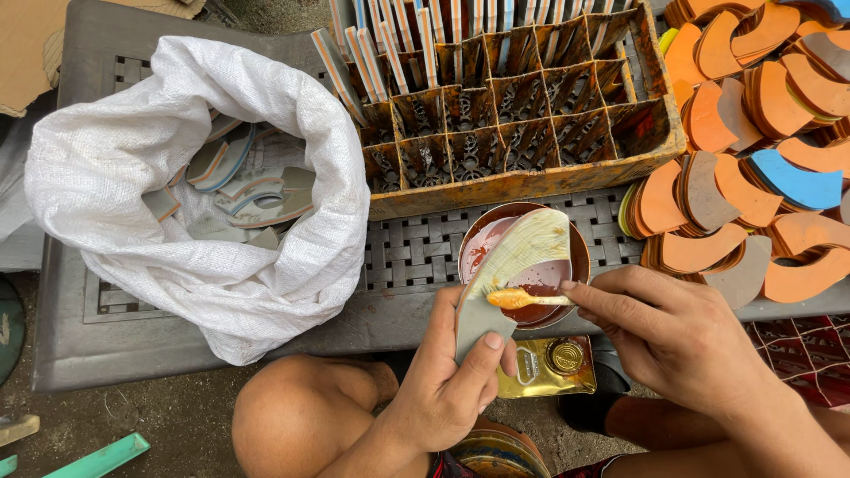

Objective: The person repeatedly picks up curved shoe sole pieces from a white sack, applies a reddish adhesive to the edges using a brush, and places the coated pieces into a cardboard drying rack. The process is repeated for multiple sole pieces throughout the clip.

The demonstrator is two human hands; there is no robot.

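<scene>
Soft, even daylight fills the scene, bright without harsh sun. Shadows are faint and short: a dim patch lies under the white sack (pixel 204 177) along the near edge of the surface (pixel 106 336), and the crate (pixel 522 115) cells are dark inside. The sack's top folds are near blown out. A small wet glint shows on the bowl (pixel 567 265) and the gold can (pixel 549 367). Focus is sharp throughout. Wide-lens bending curves the surface's left edge and stretches the corners.

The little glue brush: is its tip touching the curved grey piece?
Touching. The head view shows the brush in the right hand lying on the glue-streaked grey piece held by the left hand.
</scene>
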